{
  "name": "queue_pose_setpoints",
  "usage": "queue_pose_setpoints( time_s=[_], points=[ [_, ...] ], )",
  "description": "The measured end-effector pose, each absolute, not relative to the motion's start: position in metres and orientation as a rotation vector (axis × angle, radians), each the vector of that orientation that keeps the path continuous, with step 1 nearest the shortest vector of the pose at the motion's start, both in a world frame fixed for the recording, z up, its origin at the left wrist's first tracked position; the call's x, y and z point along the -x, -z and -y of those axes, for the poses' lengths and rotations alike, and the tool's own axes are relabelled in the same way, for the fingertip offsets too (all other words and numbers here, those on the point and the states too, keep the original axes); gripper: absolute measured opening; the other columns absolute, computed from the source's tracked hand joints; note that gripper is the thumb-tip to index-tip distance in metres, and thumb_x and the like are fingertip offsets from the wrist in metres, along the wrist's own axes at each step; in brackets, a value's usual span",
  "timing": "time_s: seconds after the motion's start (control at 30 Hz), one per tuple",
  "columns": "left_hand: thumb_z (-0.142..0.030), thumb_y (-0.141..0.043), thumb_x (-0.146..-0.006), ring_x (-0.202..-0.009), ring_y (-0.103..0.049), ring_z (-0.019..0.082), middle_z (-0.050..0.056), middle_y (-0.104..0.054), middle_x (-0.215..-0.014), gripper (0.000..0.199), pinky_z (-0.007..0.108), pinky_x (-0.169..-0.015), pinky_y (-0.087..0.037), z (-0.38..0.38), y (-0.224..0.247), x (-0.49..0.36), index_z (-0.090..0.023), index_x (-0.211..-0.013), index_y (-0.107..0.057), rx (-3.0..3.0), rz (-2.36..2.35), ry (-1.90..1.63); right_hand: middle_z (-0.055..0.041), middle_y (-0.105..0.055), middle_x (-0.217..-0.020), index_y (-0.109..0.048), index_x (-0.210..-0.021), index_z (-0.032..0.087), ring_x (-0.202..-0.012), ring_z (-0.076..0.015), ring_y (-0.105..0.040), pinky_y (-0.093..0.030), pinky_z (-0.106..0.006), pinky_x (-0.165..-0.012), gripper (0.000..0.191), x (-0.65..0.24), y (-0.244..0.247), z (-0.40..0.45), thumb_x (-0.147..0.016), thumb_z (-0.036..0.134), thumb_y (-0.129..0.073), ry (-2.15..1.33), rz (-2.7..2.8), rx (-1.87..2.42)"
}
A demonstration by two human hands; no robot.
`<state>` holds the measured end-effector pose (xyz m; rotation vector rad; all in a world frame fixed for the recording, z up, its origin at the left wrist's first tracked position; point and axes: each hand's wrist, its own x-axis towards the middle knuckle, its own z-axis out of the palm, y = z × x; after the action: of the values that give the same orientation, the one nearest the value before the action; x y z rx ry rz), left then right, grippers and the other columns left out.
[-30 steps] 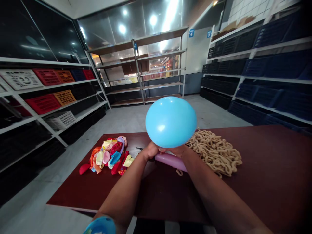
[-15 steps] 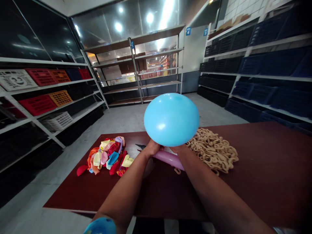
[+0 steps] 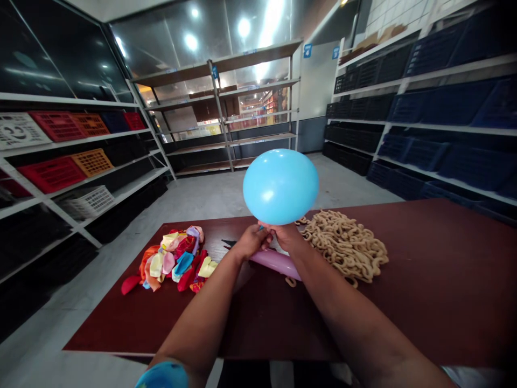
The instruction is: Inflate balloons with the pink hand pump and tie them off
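Observation:
An inflated light-blue balloon (image 3: 280, 186) stands above my two hands, over the far part of the table. My left hand (image 3: 253, 241) is closed at the balloon's neck, fingers pinched together. Close against it, my right hand (image 3: 285, 235) is closed around the neck too, just under the balloon. Below them a pink pump (image 3: 277, 263) with a long tube-like body lies across, partly hidden by my right forearm. A dark pointed tool (image 3: 229, 243) sits left of my left hand.
Colourful uninflated balloons (image 3: 177, 258) lie in a heap at the left of the dark red table (image 3: 161, 323). A pile of beige rope-like loops (image 3: 347, 245) is at the right. Shelves with crates (image 3: 92, 199) stand behind.
The balloon looks slightly smaller and lower in view. My hands have come closer together beneath it, and more of their fingers shows. The view has shifted a little.

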<state>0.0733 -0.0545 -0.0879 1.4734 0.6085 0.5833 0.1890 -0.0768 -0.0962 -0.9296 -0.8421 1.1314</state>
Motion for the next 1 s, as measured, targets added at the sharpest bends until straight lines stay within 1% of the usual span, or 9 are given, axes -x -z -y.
queue_pose_setpoints(
  time_s=[0.13,0.33,0.4,0.57,0.73,0.8,0.87,0.93,1.0],
  points=[
    [-0.045,-0.055,-0.077,-0.037,-0.035,0.004,-0.003,-0.047,-0.055,0.033,0.018,-0.038,-0.019,0.057,0.087,-0.073,-0.012,-0.083,-0.053,-1.426,-0.530,-0.639,0.0051,-0.050,-0.047,-0.053,-0.056,0.017,-0.041,-0.0068,-0.041,-0.036,-0.023,-0.040,0.028,-0.191,0.091,0.077,-0.047,0.029,-0.077,-1.184,0.751,0.850],
    [-0.050,-0.050,-0.080,-0.037,-0.033,0.003,-0.004,-0.039,-0.055,0.037,0.017,-0.037,-0.018,0.063,0.086,-0.079,-0.015,-0.070,-0.043,-1.194,-0.442,-0.688,0.0044,-0.053,-0.047,-0.056,-0.058,0.017,-0.044,-0.0088,-0.045,-0.038,-0.023,-0.044,0.029,-0.193,0.091,0.076,-0.048,0.034,-0.077,-1.280,0.734,0.839],
    [-0.047,-0.051,-0.080,-0.038,-0.033,0.003,-0.005,-0.037,-0.055,0.034,0.017,-0.037,-0.018,0.064,0.084,-0.079,-0.016,-0.071,-0.041,-1.093,-0.388,-0.676,0.0045,-0.053,-0.048,-0.057,-0.059,0.018,-0.046,-0.0087,-0.047,-0.039,-0.023,-0.047,0.026,-0.194,0.092,0.075,-0.051,0.035,-0.076,-1.306,0.752,0.825],
    [-0.034,-0.057,-0.077,-0.042,-0.038,0.004,-0.004,-0.040,-0.057,0.024,0.016,-0.038,-0.023,0.064,0.084,-0.080,-0.015,-0.071,-0.044,-1.041,-0.388,-0.738,0.0045,-0.051,-0.050,-0.058,-0.062,0.019,-0.048,-0.0087,-0.046,-0.039,-0.024,-0.049,0.024,-0.195,0.089,0.078,-0.062,0.039,-0.071,-1.334,0.787,0.796],
    [-0.029,-0.061,-0.073,-0.046,-0.049,0.008,-0.001,-0.050,-0.058,0.020,0.018,-0.040,-0.034,0.058,0.095,-0.084,-0.014,-0.071,-0.049,-1.044,-0.515,-0.872,0.0071,-0.044,-0.044,-0.055,-0.065,0.019,-0.040,-0.0082,-0.038,-0.035,-0.025,-0.040,0.032,-0.193,0.087,0.082,-0.053,0.041,-0.075,-1.425,0.882,0.872],
    [-0.027,-0.060,-0.073,-0.048,-0.051,0.009,-0.001,-0.053,-0.058,0.017,0.020,-0.044,-0.040,0.054,0.098,-0.084,-0.014,-0.074,-0.049,-0.982,-0.512,-0.911,0.0055,-0.050,-0.051,-0.055,-0.069,0.018,-0.044,-0.0085,-0.042,-0.038,-0.025,-0.043,0.035,-0.193,0.087,0.084,-0.051,0.038,-0.077,-1.352,0.943,0.914],
    [-0.026,-0.057,-0.076,-0.050,-0.054,0.010,-0.001,-0.054,-0.059,0.014,0.022,-0.048,-0.044,0.050,0.100,-0.083,-0.015,-0.074,-0.048,-0.896,-0.493,-0.943,0.0019,-0.060,-0.069,-0.056,-0.081,0.018,-0.055,-0.0101,-0.051,-0.042,-0.025,-0.051,0.042,-0.196,0.084,0.085,-0.049,0.035,-0.077,-1.190,0.985,1.049],
    [-0.024,-0.053,-0.078,-0.054,-0.056,0.011,-0.001,-0.053,-0.060,0.013,0.024,-0.052,-0.047,0.049,0.100,-0.080,-0.015,-0.072,-0.047,-0.822,-0.468,-0.959,-0.0012,-0.063,-0.086,-0.056,-0.091,0.019,-0.068,-0.0120,-0.056,-0.044,-0.025,-0.060,0.048,-0.205,0.079,0.088,-0.051,0.034,-0.076,-0.960,1.055,1.305],
    [-0.022,-0.052,-0.079,-0.058,-0.057,0.011,-0.001,-0.051,-0.061,0.013,0.025,-0.056,-0.049,0.048,0.099,-0.078,-0.015,-0.070,-0.046,-0.787,-0.440,-0.951,-0.0017,-0.063,-0.087,-0.059,-0.090,0.019,-0.073,-0.0131,-0.056,-0.042,-0.025,-0.064,0.040,-0.221,0.068,0.094,-0.057,0.038,-0.072,-0.698,1.210,1.582]
  ],
)
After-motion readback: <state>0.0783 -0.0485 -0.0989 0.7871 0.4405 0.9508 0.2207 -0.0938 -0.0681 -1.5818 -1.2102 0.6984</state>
